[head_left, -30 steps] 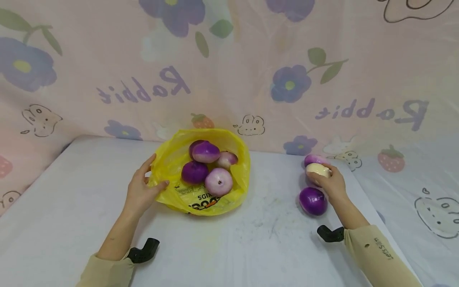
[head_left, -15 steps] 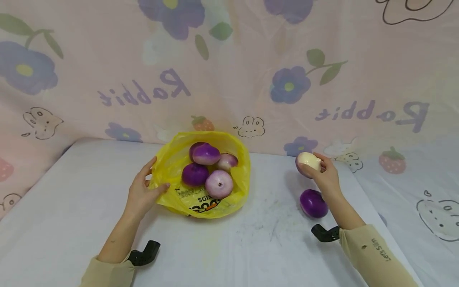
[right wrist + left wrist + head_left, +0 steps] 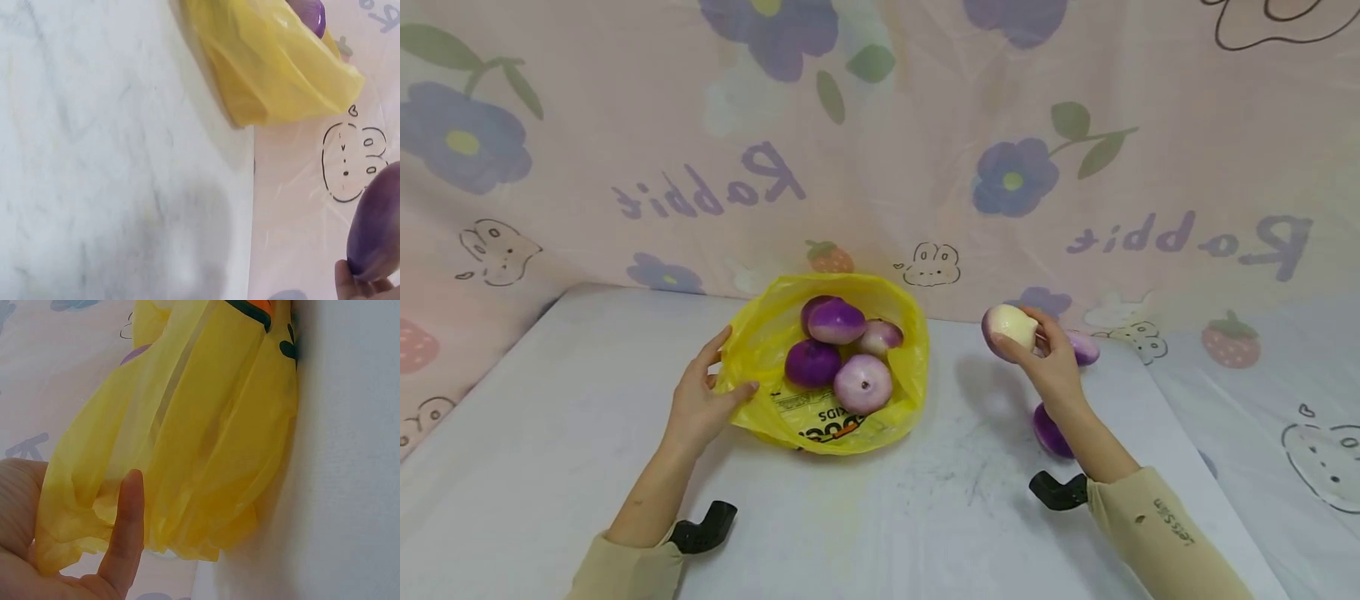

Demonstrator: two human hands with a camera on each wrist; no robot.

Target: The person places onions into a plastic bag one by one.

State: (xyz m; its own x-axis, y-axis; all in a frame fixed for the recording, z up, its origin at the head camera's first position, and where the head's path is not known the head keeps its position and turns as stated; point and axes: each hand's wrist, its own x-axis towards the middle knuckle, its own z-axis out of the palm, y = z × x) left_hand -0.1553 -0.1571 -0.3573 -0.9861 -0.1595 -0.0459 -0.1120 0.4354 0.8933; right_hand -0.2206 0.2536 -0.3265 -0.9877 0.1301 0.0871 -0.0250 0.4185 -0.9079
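Note:
In the head view my right hand (image 3: 1052,371) grips a purple-and-white onion (image 3: 1011,327) above the table, its pale side facing up. Its purple underside shows at the edge of the right wrist view, fingertips (image 3: 345,280) against it. My left hand (image 3: 700,400) holds the left rim of a yellow plastic bag (image 3: 752,333), thumb over the rim and fingers outside. One straight finger (image 3: 128,531) lies against the bag's outside in the left wrist view. Several onions sit in the wide-mouthed bag, among them a pale one (image 3: 862,384) and a dark purple one (image 3: 812,364).
A dark purple onion (image 3: 1051,432) lies under my right forearm, partly hidden. Behind my right hand lies a lighter onion (image 3: 1084,347). The white table (image 3: 925,517) ends at a printed cloth (image 3: 880,167) hanging behind it. Black wrist pieces (image 3: 1060,491) stick out from both sleeves.
My right hand has lifted the pale-sided onion off the table and carried it left, toward the bag. My left hand keeps its place at the bag's rim.

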